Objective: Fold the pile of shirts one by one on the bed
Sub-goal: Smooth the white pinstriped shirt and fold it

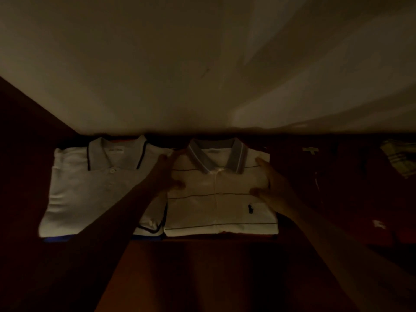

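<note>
A folded cream polo shirt with thin dark stripes and a grey collar (pixel 219 208) lies in the middle of the dark bed. My left hand (pixel 167 174) grips its left edge, thumb on top. My right hand (pixel 269 184) grips its right edge the same way. To its left lies a folded white polo shirt with a dark-trimmed collar (pixel 90 194), partly under my left forearm; a blue fabric edge shows beneath it.
The room is very dim. A dark red shirt (pixel 326 188) lies unfolded to the right, with a pale plaid garment (pixel 400 158) at the far right edge. A plain wall (pixel 202 64) rises directly behind the shirts. The dark reddish bed cover (pixel 202 271) stretches toward me.
</note>
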